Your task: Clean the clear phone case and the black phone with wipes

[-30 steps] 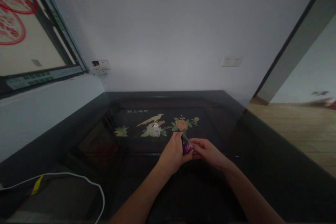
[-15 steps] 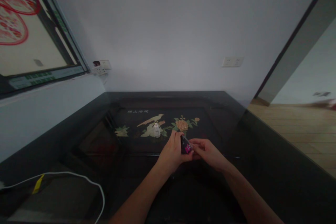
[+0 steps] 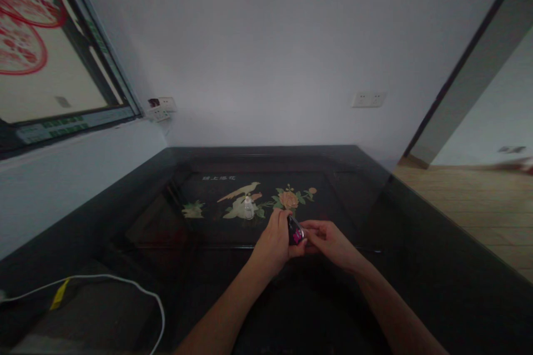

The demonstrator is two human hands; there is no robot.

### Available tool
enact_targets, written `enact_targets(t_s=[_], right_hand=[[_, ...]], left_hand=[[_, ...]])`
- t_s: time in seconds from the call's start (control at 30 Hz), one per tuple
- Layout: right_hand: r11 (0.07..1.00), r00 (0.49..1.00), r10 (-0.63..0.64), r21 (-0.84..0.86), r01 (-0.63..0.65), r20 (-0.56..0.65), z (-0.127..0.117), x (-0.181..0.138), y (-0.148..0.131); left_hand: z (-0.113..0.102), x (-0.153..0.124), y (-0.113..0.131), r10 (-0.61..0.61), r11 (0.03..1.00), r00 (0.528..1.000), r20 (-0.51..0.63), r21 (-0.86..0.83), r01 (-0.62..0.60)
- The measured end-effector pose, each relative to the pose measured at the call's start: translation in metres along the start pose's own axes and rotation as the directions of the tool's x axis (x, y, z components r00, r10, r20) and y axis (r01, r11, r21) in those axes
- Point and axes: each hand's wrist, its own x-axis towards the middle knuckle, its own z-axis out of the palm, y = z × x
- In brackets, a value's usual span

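Note:
My left hand [image 3: 275, 241] is curled round a small dark object with a bright pink label [image 3: 295, 232], held just above the black table [image 3: 400, 244]. My right hand [image 3: 328, 239] meets it from the right, its fingertips pinched on the same object. Beyond the hands a small clear bottle with a white cap [image 3: 249, 207] stands upright on the table's inlaid bird-and-flower panel [image 3: 287, 198], apart from both hands.
A white cable [image 3: 137, 288] with a yellow tag [image 3: 59, 294] loops across the near left corner. A window with red paper cut-outs [image 3: 25, 39] fills the left wall. Wall sockets [image 3: 367, 99] sit behind the table. A doorway onto a wooden floor [image 3: 470, 199] lies to the right.
Both hands with the pink-labelled object have shifted very slightly away from me. The bottle stays put.

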Motion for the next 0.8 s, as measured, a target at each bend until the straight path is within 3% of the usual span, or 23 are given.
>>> enact_targets(t_s=[0.27, 0.57, 0.8], right_hand=[[1.000, 1.000, 0.015, 0.001, -0.015, 0.005, 0.000, -0.001, -0.001], [1.000, 1.000, -0.007, -0.022, 0.007, 0.009, 0.004, -0.002, -0.006], [0.999, 0.989, 0.037, 0.034, -0.032, -0.140, -0.008, 0.003, 0.007]], left_hand=[[-0.007, -0.001, -0.001, 0.030, 0.999, 0.999, 0.014, -0.024, -0.029], [0.000, -0.001, 0.000, 0.041, 0.999, 0.999, 0.011, -0.003, -0.041], [-0.003, -0.001, -0.002, -0.073, 0.993, 0.984, -0.161, -0.101, 0.058]])
